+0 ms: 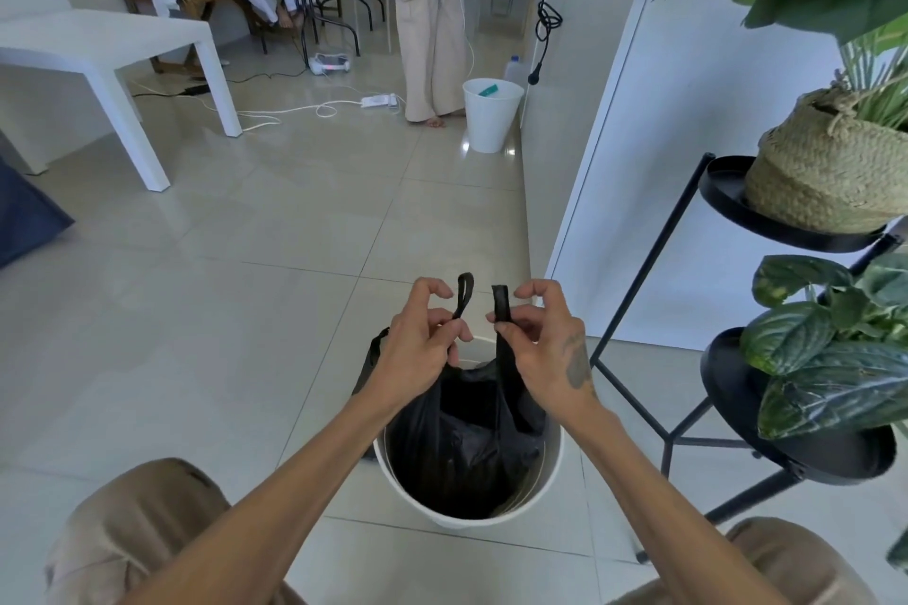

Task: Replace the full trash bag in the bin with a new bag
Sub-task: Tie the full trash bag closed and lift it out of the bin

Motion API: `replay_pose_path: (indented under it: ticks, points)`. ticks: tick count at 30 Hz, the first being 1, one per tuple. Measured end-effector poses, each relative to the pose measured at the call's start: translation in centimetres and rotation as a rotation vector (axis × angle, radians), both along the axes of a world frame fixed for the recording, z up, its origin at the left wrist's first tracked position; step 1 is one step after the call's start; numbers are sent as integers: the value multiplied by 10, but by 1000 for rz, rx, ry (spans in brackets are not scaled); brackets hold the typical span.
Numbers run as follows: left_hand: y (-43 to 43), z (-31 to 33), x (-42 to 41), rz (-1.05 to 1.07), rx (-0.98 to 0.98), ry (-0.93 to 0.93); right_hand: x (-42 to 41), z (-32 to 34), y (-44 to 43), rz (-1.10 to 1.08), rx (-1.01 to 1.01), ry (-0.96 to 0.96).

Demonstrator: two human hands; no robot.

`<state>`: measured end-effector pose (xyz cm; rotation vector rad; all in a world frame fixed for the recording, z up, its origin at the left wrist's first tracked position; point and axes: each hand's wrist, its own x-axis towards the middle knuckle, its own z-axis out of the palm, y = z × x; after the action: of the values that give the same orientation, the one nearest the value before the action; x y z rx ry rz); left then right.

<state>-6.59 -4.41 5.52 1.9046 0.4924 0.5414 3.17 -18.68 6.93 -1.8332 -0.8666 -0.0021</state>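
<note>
on the tiled floor (pixel 245 310), each hand's grip pinches a black bag (pixel 467 437) handle above the white bin (pixel 550 481): left hand (pixel 417 349), right hand (pixel 545 344).

There is a single view, from a wide-angle camera worn on the person's head. It faces forward and steeply down over both forearms, close above the white bin (pixel 549 481) on the tiled floor (pixel 245 310). The person's knees frame the bottom edge. Farther off, the top of the view reaches a white desk (pixel 98 44) and a plant stand (pixel 688 408) at right.
</note>
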Motion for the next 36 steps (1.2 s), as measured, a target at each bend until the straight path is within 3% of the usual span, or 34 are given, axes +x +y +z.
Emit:
replay_pose_path:
  ticks: [7, 12, 17, 21, 25, 28, 32, 36]
  points:
    - [3, -10, 0, -69, -31, 14, 5, -8, -11, 62, -59, -29]
    - [4, -8, 6, -89, -101, 10, 9, -3, -20, 119, -49, -319]
    - [-1, -4, 9, -152, -108, 33, 16, 0, -18, 220, -68, -412]
    - [-2, -1, 9, -151, -131, 38, 17, -1, -17, 187, -37, -368]
    - [-4, -3, 2, -136, -161, -37, 13, -2, -19, 58, -28, -142]
    - [-12, -11, -8, -172, -21, -27, 10, -2, -19, 23, -14, -59]
    - [-13, -44, -12, -152, 494, 58, 5, -2, -17, 16, -36, -23]
    - [-25, -50, -17, 15, 617, 32, -1, -4, -15, -5, -46, 73]
